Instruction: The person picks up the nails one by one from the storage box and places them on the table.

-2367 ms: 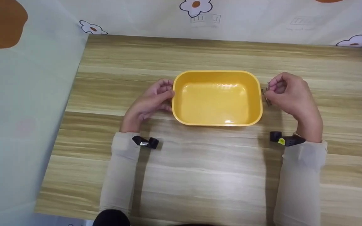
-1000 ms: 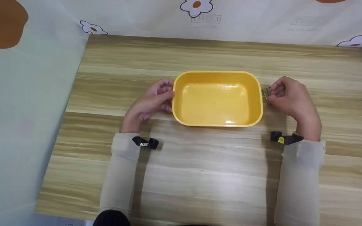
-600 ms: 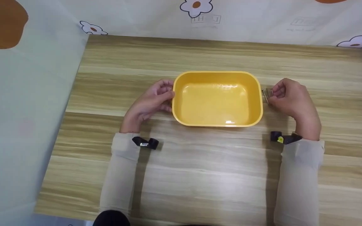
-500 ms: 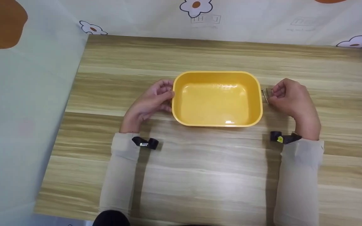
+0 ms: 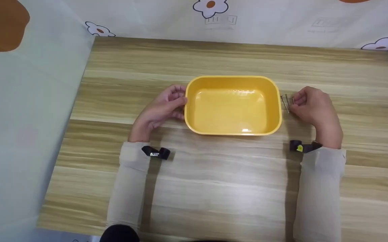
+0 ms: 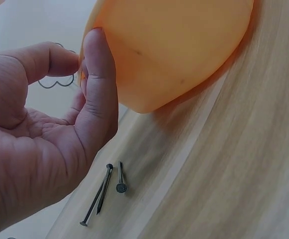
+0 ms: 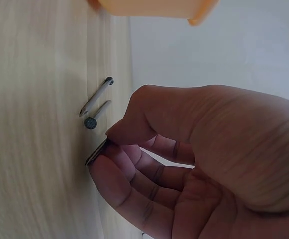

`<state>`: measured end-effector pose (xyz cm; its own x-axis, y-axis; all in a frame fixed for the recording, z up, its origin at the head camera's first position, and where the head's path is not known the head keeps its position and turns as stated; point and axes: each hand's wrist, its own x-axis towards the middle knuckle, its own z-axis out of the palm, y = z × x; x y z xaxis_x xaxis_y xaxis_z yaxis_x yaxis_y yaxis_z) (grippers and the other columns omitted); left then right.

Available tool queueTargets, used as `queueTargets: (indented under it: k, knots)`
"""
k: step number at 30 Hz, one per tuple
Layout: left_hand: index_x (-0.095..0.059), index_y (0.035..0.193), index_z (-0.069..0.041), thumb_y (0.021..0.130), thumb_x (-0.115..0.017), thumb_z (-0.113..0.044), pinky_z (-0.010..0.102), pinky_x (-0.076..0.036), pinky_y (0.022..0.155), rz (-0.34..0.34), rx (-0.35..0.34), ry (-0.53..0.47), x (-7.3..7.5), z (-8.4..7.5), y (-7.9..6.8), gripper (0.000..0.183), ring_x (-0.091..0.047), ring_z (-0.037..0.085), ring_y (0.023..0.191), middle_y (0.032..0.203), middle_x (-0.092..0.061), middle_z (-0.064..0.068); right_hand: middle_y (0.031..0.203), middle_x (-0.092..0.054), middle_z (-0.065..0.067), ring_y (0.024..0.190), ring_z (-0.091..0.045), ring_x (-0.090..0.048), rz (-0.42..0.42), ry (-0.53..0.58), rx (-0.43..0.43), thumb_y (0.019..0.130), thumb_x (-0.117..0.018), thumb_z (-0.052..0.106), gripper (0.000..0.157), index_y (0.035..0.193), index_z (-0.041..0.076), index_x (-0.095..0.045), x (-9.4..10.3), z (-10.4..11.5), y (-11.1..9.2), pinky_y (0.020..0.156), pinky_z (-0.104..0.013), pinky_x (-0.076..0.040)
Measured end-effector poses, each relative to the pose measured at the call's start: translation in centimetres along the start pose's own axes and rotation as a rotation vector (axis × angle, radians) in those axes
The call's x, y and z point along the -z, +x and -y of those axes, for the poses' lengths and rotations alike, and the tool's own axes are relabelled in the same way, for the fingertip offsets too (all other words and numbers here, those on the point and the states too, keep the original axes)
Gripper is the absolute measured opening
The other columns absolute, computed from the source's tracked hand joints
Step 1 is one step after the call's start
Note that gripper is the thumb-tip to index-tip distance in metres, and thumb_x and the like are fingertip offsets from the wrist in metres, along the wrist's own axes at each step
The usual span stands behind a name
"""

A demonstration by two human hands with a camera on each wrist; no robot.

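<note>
A yellow plastic tub (image 5: 227,112) stands on the wooden table with nothing inside it. At its left end my left hand (image 5: 157,107) grips the rim, thumb on one face of the wall and fingers on the other. Several dark nails (image 6: 106,186) lie on the table below that hand in the left wrist view; the head view hides them. Just off the tub's right end, my right hand (image 5: 316,106) pinches a nail (image 7: 97,152) between thumb and forefinger, low over the tabletop. Two more nails (image 7: 97,97) lie close together on the table between this hand and the tub.
Pale walls with flower prints (image 5: 210,6) border the table (image 5: 214,188) at the back and left. A dark round object (image 5: 119,233) shows at the bottom edge. Each wrist carries a small black camera (image 5: 163,153).
My right hand has shifted slightly toward the person, and two nails now show apart from its fingers beside the tub. The left hand and the tub have stayed where they were.
</note>
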<state>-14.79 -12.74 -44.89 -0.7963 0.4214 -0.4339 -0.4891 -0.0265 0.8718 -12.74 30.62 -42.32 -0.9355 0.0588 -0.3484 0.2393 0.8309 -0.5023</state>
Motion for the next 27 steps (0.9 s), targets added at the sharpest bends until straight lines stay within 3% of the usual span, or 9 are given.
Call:
queueTargets:
  k: [12, 27]
  knots:
    - [-0.046, 0.138, -0.007, 0.103, -0.06, -0.006, 0.028, -0.062, 0.065, -0.007, 0.006, -0.021, 0.22, 0.07, -0.13, 0.037, -0.065, 0.018, 0.083, 0.109, -0.061, 0.009, 0.114, -0.068, -0.028, 0.101, -0.038, -0.062, 0.014, 0.011, -0.025, 0.093, -0.071, 0.013, 0.03, 0.115, -0.005, -0.064, -0.26, -0.01, 0.35, 0.088, -0.046, -0.053]
    - [-0.046, 0.138, -0.007, 0.103, -0.059, -0.005, 0.029, -0.062, 0.065, -0.008, -0.001, -0.022, 0.09, 0.05, -0.12, 0.038, -0.064, 0.019, 0.085, 0.111, -0.061, 0.01, 0.114, -0.072, -0.028, 0.101, -0.037, -0.066, 0.011, 0.013, -0.04, 0.092, -0.073, 0.014, 0.031, 0.117, -0.005, -0.07, -0.37, -0.28, 0.66, 0.09, -0.047, -0.055]
